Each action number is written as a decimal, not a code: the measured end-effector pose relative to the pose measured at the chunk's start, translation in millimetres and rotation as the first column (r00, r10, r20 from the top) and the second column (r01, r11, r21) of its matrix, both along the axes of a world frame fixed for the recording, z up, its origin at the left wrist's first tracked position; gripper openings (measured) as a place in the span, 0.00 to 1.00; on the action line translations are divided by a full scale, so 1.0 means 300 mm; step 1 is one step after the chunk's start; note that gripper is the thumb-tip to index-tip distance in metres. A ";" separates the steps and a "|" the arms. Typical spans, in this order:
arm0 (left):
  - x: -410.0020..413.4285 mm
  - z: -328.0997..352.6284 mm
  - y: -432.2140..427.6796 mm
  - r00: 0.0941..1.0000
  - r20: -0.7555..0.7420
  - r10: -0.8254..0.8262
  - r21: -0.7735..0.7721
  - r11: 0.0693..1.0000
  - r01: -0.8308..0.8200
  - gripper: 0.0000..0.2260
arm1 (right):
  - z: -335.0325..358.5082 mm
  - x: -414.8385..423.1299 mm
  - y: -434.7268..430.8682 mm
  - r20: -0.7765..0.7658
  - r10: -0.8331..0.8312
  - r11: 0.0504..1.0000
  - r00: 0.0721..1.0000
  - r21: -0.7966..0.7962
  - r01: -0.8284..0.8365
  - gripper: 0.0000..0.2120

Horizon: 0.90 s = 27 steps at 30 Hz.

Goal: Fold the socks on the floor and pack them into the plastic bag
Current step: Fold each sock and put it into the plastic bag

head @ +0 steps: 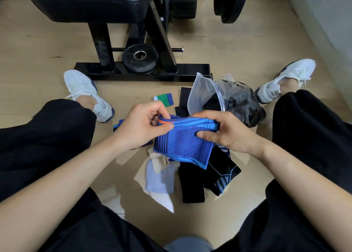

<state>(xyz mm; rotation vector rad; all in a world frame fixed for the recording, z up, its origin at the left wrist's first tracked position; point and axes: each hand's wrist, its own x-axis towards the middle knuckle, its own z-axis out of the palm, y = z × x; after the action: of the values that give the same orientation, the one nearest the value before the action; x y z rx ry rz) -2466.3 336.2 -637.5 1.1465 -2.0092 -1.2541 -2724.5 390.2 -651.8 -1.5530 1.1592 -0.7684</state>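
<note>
A blue knit sock (182, 143) with an orange-trimmed cuff hangs above the floor between both hands. My left hand (142, 127) pinches its cuff end at the left. My right hand (226, 130) grips its upper right edge, thumb on the near face. Just behind my right hand stands the clear plastic bag (205, 91), its mouth open, dark socks inside. Below the blue sock lie black socks (200, 179) with blue marks, a pale grey and beige sock pile (159, 175), and farther back a green, white and blue folded sock (164, 99).
A black weight bench frame (142, 70) with a weight plate (140, 58) stands across the floor behind the socks. My legs in black trousers and white shoes (83, 91) flank the pile on the wooden floor. A wall edge runs along the right.
</note>
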 end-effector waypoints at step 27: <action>-0.045 0.019 0.021 0.777 -0.402 0.485 0.642 0.754 -0.139 0.17 | 0.008 0.018 -0.014 0.324 -0.531 0.835 0.783 0.360 0.417 0.05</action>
<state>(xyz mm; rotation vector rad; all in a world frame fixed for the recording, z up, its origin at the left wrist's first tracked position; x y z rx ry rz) -2479.7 342.4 -631.8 1.1468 -0.9497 -1.8108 -2719.0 385.8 -649.3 -0.8048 1.2841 -1.1585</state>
